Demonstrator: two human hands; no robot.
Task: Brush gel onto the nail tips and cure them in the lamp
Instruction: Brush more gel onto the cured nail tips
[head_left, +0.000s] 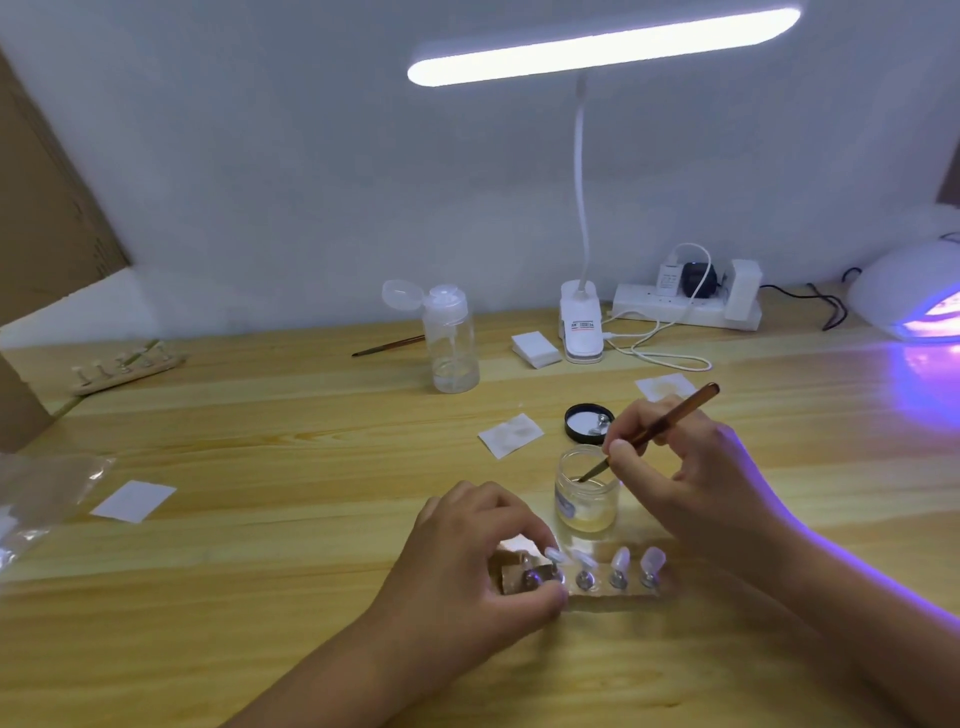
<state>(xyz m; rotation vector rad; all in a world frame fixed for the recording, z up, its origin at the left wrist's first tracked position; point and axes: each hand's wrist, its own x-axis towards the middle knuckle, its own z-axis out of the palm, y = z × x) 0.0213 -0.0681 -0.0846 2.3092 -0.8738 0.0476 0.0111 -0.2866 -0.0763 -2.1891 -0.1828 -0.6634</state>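
A wooden table (260, 571) fills the view, with a cardboard box (47, 208) at its far left and a lit desk lamp (602, 47) overhead, clipped at the back beside a power strip (675, 306). The curing lamp (909, 291) sits at the far right edge, glowing violet, well apart from the work. The left hand (478, 561) has its fingers curled and pinches the left end of the holder (597, 587) between thumb and fingertips, near the front of the table. The right hand (696, 467) pinches a brush (660, 428) like a pen, its tip dipped into the open jar (587, 493) just behind the holder. A clear pump bottle (451, 338) stands farther back with its cap flipped open. The jar's black lid (588, 423) lies upturned behind the jar, with white pads (511, 435) nearby. The nail tips (621, 558) stand in a row on the holder, between the two hands.
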